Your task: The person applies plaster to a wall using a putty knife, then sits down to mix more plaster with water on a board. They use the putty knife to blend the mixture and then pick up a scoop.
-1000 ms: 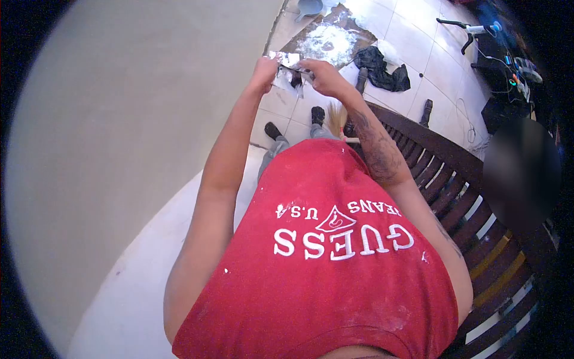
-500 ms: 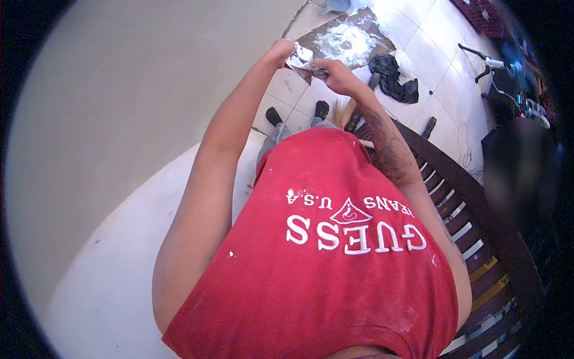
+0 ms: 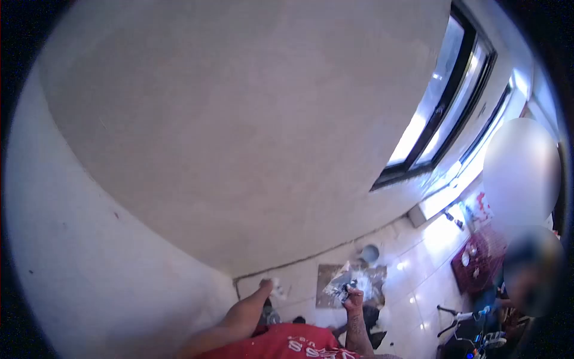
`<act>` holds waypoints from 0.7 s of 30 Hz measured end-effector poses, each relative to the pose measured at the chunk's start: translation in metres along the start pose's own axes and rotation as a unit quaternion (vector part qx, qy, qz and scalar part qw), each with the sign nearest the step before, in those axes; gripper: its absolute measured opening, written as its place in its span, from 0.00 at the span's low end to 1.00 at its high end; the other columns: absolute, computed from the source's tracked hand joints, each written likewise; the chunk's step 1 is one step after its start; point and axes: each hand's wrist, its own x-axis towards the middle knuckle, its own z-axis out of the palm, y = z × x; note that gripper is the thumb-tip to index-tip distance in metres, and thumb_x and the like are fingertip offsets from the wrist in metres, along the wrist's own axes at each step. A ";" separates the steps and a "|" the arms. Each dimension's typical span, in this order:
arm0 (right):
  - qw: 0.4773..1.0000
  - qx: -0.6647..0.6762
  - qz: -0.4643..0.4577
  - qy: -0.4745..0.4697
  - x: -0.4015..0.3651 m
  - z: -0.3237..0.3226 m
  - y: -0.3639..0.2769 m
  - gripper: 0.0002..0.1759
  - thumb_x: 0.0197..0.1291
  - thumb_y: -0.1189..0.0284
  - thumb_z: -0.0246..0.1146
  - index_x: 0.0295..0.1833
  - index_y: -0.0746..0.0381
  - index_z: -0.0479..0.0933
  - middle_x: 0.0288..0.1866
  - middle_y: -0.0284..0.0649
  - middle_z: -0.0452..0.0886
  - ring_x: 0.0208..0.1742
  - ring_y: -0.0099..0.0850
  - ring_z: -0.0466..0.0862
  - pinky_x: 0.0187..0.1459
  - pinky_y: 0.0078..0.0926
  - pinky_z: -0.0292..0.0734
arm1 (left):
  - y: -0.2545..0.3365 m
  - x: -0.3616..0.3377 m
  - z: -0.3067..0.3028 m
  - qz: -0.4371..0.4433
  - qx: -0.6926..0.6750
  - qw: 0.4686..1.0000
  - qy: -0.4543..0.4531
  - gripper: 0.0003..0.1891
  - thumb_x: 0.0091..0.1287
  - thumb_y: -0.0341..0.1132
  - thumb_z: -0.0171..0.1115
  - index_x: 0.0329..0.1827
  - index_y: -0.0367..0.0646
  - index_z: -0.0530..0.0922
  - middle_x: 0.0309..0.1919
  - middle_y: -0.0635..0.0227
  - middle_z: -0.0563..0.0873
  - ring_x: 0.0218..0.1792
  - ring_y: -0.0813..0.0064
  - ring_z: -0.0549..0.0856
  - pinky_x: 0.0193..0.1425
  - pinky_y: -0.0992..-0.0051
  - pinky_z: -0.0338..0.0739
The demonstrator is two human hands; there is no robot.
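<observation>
My left hand (image 3: 265, 287) is low in the view, closed on a small whitish flat piece (image 3: 278, 291) that is too blurred to name. To its right, my right hand (image 3: 354, 295) grips a flat metal trowel (image 3: 339, 286) smeared with white paste. The trowel appears in front of a brown board (image 3: 325, 301) on the floor, which carries white paste or powder. My hands are apart. Beyond the board stands a grey-blue bucket (image 3: 370, 253).
A large grey-beige wall (image 3: 227, 143) fills the view ahead, meeting a white wall (image 3: 78, 257) at the left. A dark-framed window (image 3: 439, 113) is at upper right. People, a dark red crate (image 3: 469, 269) and a bicycle-like handlebar (image 3: 463, 315) are at right.
The view has tilted up from my shirt and the floor to the wall and window. My hands, together before, have parted, with the trowel now in my right hand.
</observation>
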 end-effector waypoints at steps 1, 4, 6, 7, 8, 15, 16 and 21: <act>1.000 0.009 -0.021 -0.018 0.008 0.010 -0.006 0.30 0.45 0.70 0.62 0.59 0.60 0.69 0.53 0.38 0.75 0.51 0.33 0.77 0.51 0.33 0.74 | -0.021 -0.002 -0.019 -0.032 -0.027 0.999 0.029 0.13 0.63 0.37 0.51 0.39 0.35 0.78 0.31 0.58 0.83 0.29 0.63 0.84 0.30 0.61 0.79; 0.994 -0.052 -0.089 -0.019 0.027 0.062 -0.034 0.29 0.47 0.73 0.61 0.59 0.62 0.68 0.53 0.41 0.75 0.50 0.35 0.77 0.51 0.34 0.74 | -0.052 -0.007 -0.070 -0.110 -0.076 0.986 0.102 0.14 0.64 0.38 0.50 0.40 0.35 0.78 0.33 0.58 0.83 0.31 0.63 0.84 0.31 0.61 0.79; 0.972 -0.165 -0.167 -0.023 0.041 0.123 -0.079 0.29 0.49 0.74 0.60 0.60 0.62 0.67 0.53 0.42 0.75 0.50 0.36 0.77 0.52 0.34 0.73 | -0.061 0.005 -0.095 -0.136 -0.090 0.978 0.129 0.15 0.64 0.39 0.49 0.40 0.35 0.78 0.33 0.58 0.83 0.32 0.63 0.84 0.31 0.61 0.79; 0.947 -0.236 -0.217 -0.022 0.046 0.163 -0.106 0.28 0.50 0.75 0.60 0.60 0.63 0.67 0.53 0.43 0.75 0.50 0.36 0.78 0.52 0.34 0.73 | -0.060 0.008 -0.102 -0.144 -0.091 0.976 0.136 0.15 0.65 0.39 0.49 0.41 0.35 0.78 0.34 0.57 0.83 0.32 0.63 0.84 0.31 0.61 0.79; 0.915 -0.302 -0.268 -0.020 0.045 0.200 -0.131 0.28 0.50 0.76 0.60 0.61 0.63 0.66 0.53 0.44 0.75 0.49 0.37 0.78 0.52 0.34 0.73 | -0.059 0.014 -0.109 -0.145 -0.092 0.975 0.143 0.16 0.65 0.40 0.49 0.41 0.35 0.78 0.34 0.57 0.83 0.33 0.63 0.84 0.32 0.61 0.79; 0.430 -0.602 -0.673 -0.003 0.020 0.435 -0.230 0.23 0.54 0.82 0.54 0.58 0.66 0.67 0.52 0.50 0.76 0.51 0.39 0.77 0.52 0.35 0.72 | -0.068 0.036 -0.147 -0.036 0.217 0.973 0.077 0.15 0.64 0.39 0.52 0.45 0.36 0.77 0.38 0.55 0.83 0.34 0.60 0.84 0.35 0.65 0.80; 0.380 -0.614 -0.691 -0.027 0.016 0.458 -0.231 0.22 0.53 0.83 0.53 0.57 0.65 0.68 0.51 0.49 0.76 0.52 0.39 0.77 0.53 0.36 0.71 | -0.077 0.036 -0.147 0.004 0.308 0.947 0.089 0.16 0.65 0.41 0.49 0.43 0.37 0.78 0.39 0.54 0.83 0.37 0.59 0.84 0.40 0.64 0.79; 0.262 -0.638 -0.722 -0.045 0.022 0.506 -0.220 0.24 0.51 0.85 0.53 0.57 0.64 0.68 0.52 0.48 0.76 0.55 0.40 0.76 0.57 0.35 0.68 | -0.117 0.041 -0.157 0.083 0.553 0.827 0.063 0.16 0.64 0.40 0.48 0.36 0.42 0.83 0.37 0.59 0.85 0.40 0.64 0.85 0.40 0.65 0.79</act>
